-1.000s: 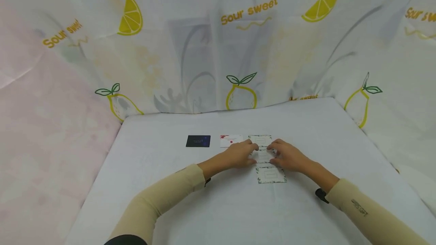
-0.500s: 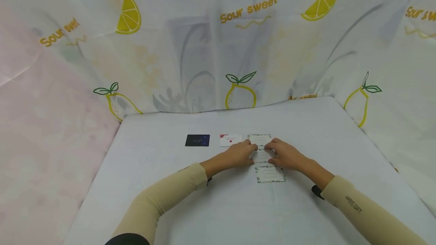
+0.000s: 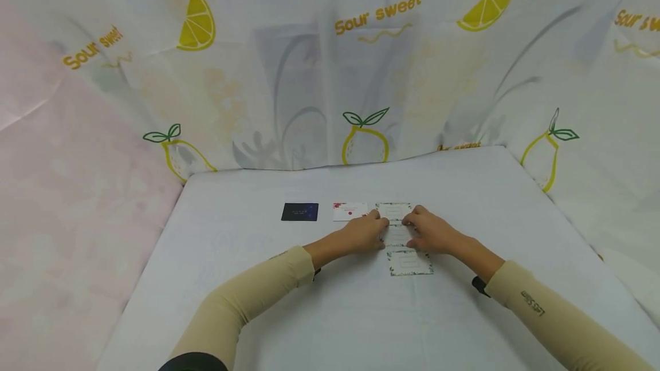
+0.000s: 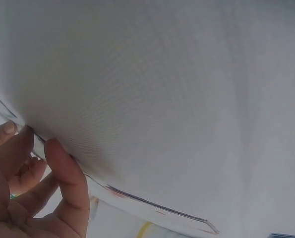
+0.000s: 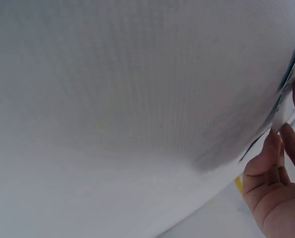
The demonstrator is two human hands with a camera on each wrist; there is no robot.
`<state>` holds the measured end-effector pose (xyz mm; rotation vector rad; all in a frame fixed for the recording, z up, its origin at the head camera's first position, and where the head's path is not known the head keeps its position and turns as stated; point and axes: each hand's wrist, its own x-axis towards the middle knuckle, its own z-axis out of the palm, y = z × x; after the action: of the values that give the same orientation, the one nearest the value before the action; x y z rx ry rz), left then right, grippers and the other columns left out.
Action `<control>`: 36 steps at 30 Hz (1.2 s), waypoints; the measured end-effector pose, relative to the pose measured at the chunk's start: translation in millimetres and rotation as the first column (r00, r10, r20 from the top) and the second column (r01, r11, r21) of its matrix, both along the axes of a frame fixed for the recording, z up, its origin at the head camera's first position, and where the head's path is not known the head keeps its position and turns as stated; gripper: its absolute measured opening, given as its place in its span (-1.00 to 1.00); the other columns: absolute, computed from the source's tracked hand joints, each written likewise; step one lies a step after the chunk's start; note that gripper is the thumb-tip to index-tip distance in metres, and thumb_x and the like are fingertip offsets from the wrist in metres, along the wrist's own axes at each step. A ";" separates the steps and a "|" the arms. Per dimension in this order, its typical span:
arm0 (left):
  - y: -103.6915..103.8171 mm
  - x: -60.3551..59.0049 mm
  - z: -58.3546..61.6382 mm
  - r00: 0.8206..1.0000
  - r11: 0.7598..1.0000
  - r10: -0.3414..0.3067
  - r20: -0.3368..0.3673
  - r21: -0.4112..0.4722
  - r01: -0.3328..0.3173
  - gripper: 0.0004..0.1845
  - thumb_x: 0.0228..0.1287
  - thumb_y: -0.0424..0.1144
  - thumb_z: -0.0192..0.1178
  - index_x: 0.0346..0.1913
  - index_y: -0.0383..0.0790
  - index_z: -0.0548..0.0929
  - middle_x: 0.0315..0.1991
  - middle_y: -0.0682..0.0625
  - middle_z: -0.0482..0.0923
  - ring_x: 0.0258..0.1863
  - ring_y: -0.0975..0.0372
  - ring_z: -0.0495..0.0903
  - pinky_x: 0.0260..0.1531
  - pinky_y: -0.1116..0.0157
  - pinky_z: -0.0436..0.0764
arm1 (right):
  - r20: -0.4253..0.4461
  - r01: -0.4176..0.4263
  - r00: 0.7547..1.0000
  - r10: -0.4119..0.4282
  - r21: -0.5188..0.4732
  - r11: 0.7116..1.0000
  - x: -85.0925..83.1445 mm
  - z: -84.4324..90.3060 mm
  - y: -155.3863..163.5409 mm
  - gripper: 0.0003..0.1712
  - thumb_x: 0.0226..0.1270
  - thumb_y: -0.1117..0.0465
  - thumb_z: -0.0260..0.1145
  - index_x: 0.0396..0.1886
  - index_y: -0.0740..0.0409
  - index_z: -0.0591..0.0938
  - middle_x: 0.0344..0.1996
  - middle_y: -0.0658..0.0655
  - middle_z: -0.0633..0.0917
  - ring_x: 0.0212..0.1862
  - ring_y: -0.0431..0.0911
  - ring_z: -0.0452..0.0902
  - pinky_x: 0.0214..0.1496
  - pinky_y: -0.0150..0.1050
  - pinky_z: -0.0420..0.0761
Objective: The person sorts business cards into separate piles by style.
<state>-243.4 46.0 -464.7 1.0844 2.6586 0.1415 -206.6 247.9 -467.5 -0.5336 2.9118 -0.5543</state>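
Observation:
Three white cards with green leafy borders lie in a column on the table in the head view. Both my hands are at the middle card (image 3: 397, 236). My left hand (image 3: 363, 232) holds its left edge between thumb and fingers, and my right hand (image 3: 434, 233) holds its right edge the same way. Behind it lies the far leafy card (image 3: 394, 211), close to my fingertips. The near leafy card (image 3: 410, 264) lies flat just in front. Seen from the left wrist, the fingertips (image 4: 58, 146) are down at table level; the cards there appear only as thin edges.
Left of the column lie a white card with red corner decoration (image 3: 348, 209) and a black card (image 3: 299, 212), in line with the far leafy card. A white cloth covers the table (image 3: 330, 314). A lemon-print curtain (image 3: 304, 90) hangs behind the back edge.
The middle card has slid slightly left, with my right hand and forearm following it. My left hand has stayed almost in place, and the other cards lie as before.

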 end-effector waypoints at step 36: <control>-12.7 -10.9 7.6 0.981 0.997 -0.028 -0.191 0.063 0.041 -0.32 0.25 0.02 0.31 0.37 -0.14 0.40 0.07 -0.04 0.49 -0.23 0.28 0.50 -0.30 0.35 0.56 | -0.079 0.059 0.994 -0.077 -0.206 0.977 1.2 2.6 4.4 -0.43 0.16 0.16 0.51 0.13 0.25 0.55 -0.01 0.22 0.64 -0.23 -0.10 0.56 -0.24 -0.25 0.55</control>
<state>-254.3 33.3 -457.0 1.2211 2.8198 0.1261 -205.4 252.2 -464.8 -0.4942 2.9825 -0.8671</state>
